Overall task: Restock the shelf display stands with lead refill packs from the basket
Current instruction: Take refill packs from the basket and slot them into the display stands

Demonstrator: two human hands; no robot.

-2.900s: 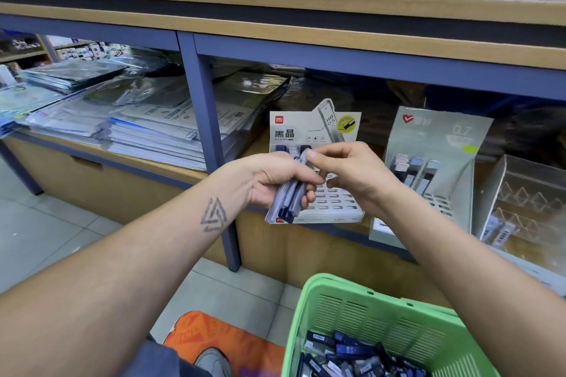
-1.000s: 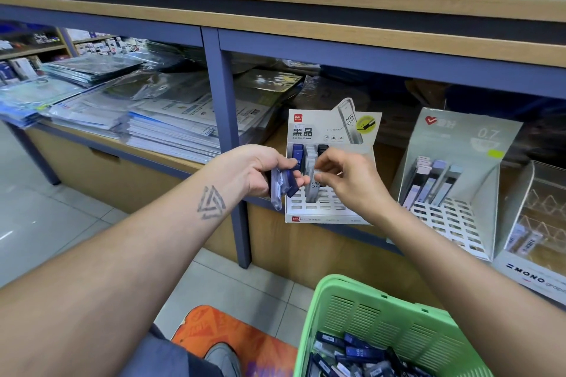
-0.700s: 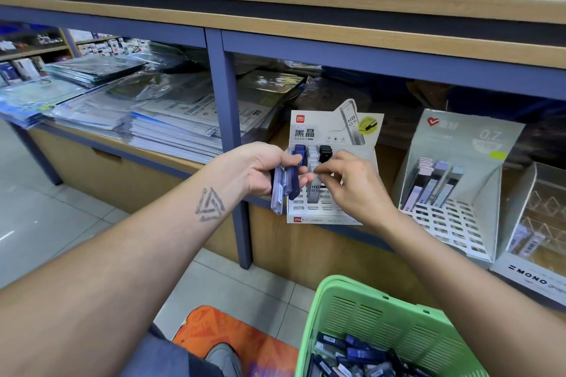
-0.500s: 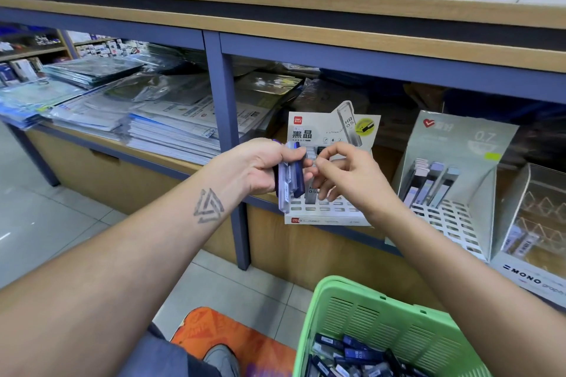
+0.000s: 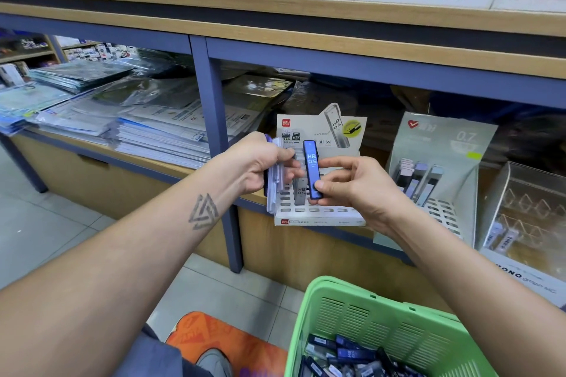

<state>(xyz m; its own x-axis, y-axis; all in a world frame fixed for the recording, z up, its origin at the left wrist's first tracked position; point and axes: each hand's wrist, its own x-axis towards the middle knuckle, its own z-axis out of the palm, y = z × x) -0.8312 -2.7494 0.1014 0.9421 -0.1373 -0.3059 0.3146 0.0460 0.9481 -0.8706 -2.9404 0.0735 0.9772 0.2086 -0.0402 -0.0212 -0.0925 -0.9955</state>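
Observation:
My right hand [image 5: 352, 184] pinches a blue HB 0.5 lead refill pack [image 5: 311, 168] upright, just in front of the white slotted display stand [image 5: 318, 214] on the shelf. My left hand [image 5: 260, 162] grips a small bundle of lead refill packs [image 5: 275, 174], purple and clear, beside the stand's left edge. A grey pack [image 5: 299, 193] stands in the stand's slots behind my fingers. The green basket [image 5: 379, 315] at the bottom right holds several more dark blue packs [image 5: 346, 355].
A grey 0.7 display stand [image 5: 441, 162] with a few packs sits to the right, then a clear MONO display box [image 5: 526, 214]. Stacks of wrapped paper goods [image 5: 147, 128] fill the shelf left of a blue post [image 5: 214, 147]. An orange mat [image 5: 226, 343] lies on the tiled floor.
My right hand has drawn one blue pack from the left hand's bundle and now holds it upright in front of the stand. My left hand stays beside the stand with the remaining packs.

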